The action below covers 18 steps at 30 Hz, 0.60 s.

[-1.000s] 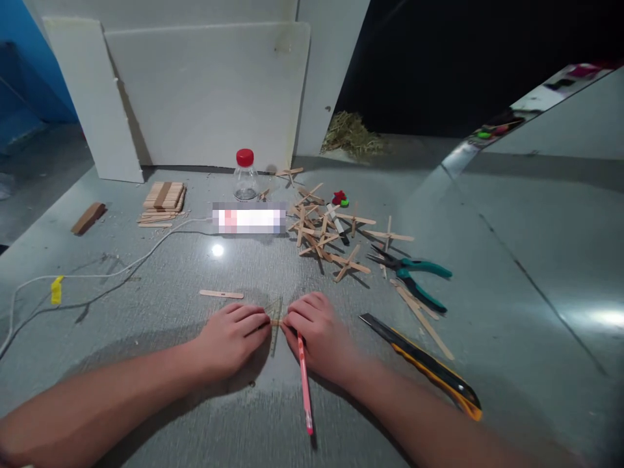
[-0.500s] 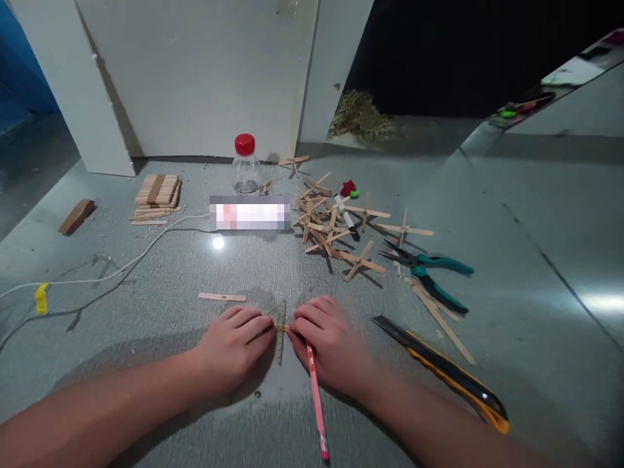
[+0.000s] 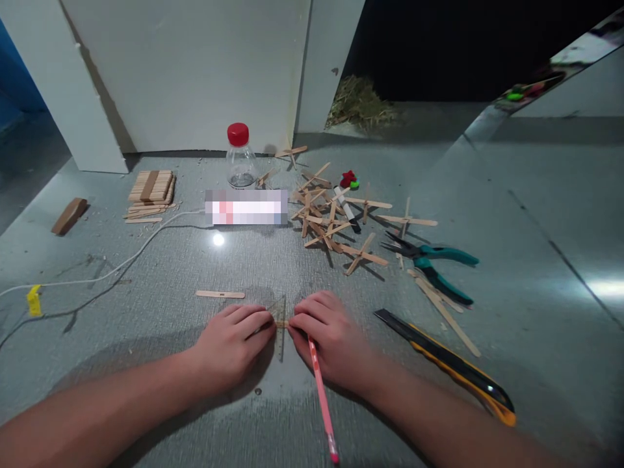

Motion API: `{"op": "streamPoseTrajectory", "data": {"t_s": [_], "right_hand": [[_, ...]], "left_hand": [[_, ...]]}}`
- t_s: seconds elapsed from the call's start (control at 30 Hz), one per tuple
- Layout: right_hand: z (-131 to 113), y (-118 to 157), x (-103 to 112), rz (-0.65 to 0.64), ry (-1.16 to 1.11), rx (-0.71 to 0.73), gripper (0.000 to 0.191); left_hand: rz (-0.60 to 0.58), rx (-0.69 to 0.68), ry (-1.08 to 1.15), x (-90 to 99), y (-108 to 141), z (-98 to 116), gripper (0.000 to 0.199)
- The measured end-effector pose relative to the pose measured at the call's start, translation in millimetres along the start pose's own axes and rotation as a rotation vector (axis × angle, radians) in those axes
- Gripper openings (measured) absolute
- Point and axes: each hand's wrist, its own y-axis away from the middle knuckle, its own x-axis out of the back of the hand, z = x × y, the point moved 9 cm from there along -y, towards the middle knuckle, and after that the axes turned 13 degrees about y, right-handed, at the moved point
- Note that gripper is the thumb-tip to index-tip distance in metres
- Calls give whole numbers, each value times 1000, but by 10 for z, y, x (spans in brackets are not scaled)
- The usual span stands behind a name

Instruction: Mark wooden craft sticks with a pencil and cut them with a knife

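My left hand (image 3: pixel 233 344) presses down on a clear ruler or set square (image 3: pixel 279 331) that lies on the grey surface, over a small wooden stick whose end shows between my fingertips. My right hand (image 3: pixel 327 341) holds a pink pencil (image 3: pixel 322 400), its tip at the stick beside the ruler's edge and its eraser end pointing back toward me. The two hands nearly touch at the fingertips. One loose craft stick (image 3: pixel 220 294) lies just beyond my left hand.
A yellow-black utility knife (image 3: pixel 448 367) lies right of my right hand, teal pliers (image 3: pixel 433 266) beyond it. A heap of crossed craft sticks (image 3: pixel 331 224), a red-capped bottle (image 3: pixel 240 159), a stick stack (image 3: pixel 151 187), a white cable (image 3: pixel 121 263) and white boards (image 3: pixel 195 71) lie farther back.
Both hands stay at the ruler and stick. The view has tilted slightly downward and shifted, so the objects at the back appear higher in frame.
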Motion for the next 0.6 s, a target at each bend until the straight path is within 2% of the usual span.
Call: {"op": "streamPoseTrajectory", "data": {"t_s": [0.1,0.17,0.27,0.33,0.4,0.47,0.6], "right_hand": [[48,7,104,54,-97,-51,14],[122,20,142,69,-228,-135,21],[241,52,79,35,-559,-306,26],[246,65,-3,-23,-735,-365,29],[206,68,-59,-90,-770,-360,33],[171,71,-79,-135,-710,-330,35],[158,84,-77,-158,-620,-307,33]], "left_hand": [[-2,7,20,-3,7,-10,19],[-5,12,34,-10,14,-17,19],[-8,17,57,-29,23,-20,20],[-5,29,70,-38,25,-21,20],[-2,43,82,-40,21,-19,20],[2,51,94,-34,11,-13,20],[5,49,123,-21,-1,-1,18]]}}
